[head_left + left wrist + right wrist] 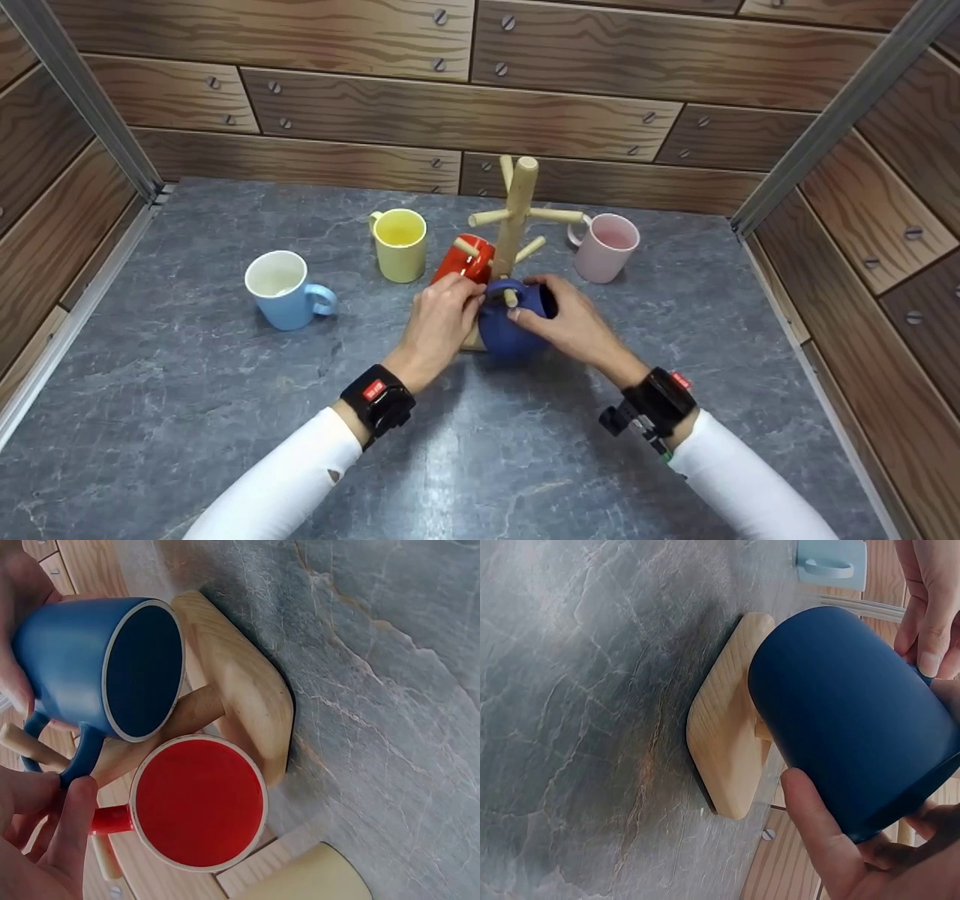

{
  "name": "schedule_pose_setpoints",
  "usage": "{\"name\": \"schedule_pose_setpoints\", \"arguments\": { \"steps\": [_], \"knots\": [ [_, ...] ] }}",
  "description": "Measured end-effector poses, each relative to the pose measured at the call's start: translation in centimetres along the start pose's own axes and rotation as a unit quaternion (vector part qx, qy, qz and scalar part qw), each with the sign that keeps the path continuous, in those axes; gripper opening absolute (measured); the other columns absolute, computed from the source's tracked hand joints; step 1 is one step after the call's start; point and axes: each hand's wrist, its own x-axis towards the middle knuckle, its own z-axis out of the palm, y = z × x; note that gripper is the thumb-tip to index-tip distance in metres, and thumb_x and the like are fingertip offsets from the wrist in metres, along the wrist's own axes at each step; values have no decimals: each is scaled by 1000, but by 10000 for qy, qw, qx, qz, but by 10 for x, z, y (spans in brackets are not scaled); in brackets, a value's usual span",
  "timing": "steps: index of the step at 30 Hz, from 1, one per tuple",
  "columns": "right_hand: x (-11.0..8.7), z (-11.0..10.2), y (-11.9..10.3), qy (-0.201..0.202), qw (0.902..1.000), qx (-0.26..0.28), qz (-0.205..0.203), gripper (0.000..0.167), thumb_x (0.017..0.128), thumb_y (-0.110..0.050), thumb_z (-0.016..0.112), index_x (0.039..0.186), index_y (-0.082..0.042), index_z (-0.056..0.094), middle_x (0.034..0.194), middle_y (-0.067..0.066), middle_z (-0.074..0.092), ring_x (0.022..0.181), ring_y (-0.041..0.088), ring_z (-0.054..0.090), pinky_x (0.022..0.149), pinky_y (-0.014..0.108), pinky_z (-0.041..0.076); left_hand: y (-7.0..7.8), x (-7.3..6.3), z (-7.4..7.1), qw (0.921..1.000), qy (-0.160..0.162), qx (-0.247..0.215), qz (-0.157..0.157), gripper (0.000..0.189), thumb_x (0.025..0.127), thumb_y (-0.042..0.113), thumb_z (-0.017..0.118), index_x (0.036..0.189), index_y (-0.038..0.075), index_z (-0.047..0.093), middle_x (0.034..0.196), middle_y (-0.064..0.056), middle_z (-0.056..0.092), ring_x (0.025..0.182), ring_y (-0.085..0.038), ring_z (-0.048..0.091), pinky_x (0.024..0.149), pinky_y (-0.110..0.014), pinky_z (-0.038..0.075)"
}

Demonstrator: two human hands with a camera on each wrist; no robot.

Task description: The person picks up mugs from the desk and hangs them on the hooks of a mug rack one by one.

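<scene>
A dark blue mug lies sideways at the front of a wooden mug tree. One peg of the tree passes through the loop of its handle. My left hand pinches that handle between thumb and fingers. Gripping the mug body near its rim is my right hand, thumb on the near side. A red mug hangs on the tree's left side, its open mouth showing in the left wrist view. The diamond-shaped wooden base sits under the blue mug.
On the grey marbled table, a light blue mug stands at left and a yellow mug behind it. A pink mug stands right of the tree. Wood-patterned walls enclose the back and sides.
</scene>
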Motion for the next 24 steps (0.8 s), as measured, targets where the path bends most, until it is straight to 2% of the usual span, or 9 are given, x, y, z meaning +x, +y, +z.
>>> {"name": "schedule_pose_setpoints", "arguments": {
  "steps": [10,17,21,24],
  "knots": [
    [1,-1,-1,-59,9999,-129,14,70,91,-52,70,146,-14,51,146,14,56,127,33,59,105,54,51,-2,3,2,10000,-37,28,-31,9,95,8,72,102,4,77,97,-8,75,93,-25,75,83,-38,64],
    [0,-1,2,-143,9994,-297,56,81,90,-60,67,153,-14,44,153,17,51,132,36,58,106,55,52,-4,-1,3,9998,-94,-121,-120,16,98,12,69,111,4,74,108,-9,73,102,-25,74,89,-41,62],
    [-3,-2,3,-208,9993,-284,119,84,90,-62,67,155,-14,42,152,17,51,129,37,61,103,55,54,-5,-3,3,9999,-18,-129,-50,20,97,13,71,115,5,73,111,-8,71,102,-25,73,88,-40,62],
    [-6,-5,3,-224,9992,-323,119,85,90,-63,66,155,-14,42,152,17,52,132,38,59,106,56,52,-5,-4,2,9999,56,-129,17,22,95,13,73,116,6,73,112,-8,71,100,-23,72,85,-37,62]
  ]
}}
